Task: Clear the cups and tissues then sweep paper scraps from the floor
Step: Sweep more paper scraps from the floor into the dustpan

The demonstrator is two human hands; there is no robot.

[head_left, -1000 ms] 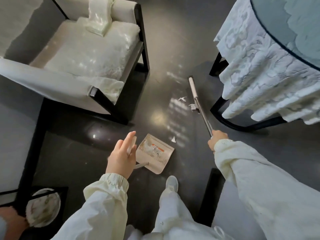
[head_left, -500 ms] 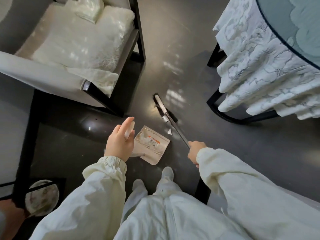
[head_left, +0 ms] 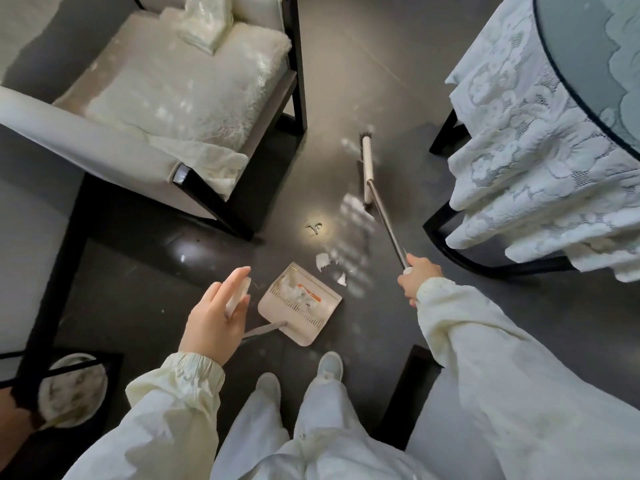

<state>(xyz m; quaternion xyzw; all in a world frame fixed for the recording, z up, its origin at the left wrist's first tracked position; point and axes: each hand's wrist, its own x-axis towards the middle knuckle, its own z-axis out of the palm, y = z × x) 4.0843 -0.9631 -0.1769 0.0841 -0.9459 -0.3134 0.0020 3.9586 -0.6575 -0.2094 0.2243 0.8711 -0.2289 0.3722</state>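
Observation:
A beige dustpan (head_left: 300, 308) rests on the dark floor in front of my feet, with white paper bits inside it. My left hand (head_left: 216, 315) holds the top of its long handle. My right hand (head_left: 417, 279) grips the metal pole of a broom (head_left: 367, 168), whose head lies further out on the floor. White paper scraps (head_left: 323, 261) lie just beyond the dustpan's mouth, and a smaller scrap (head_left: 315, 227) sits a little further away.
A cream armchair (head_left: 166, 98) with black legs stands at the left, a tissue pack (head_left: 206, 24) on its seat. A round table under a lace cloth (head_left: 540, 150) stands at the right. A small bin (head_left: 71, 389) with waste sits at the lower left.
The broom swept toward the dustpan, then swung back out away from me. Scraps now lie close to the dustpan's mouth. My left hand has stayed on the dustpan handle.

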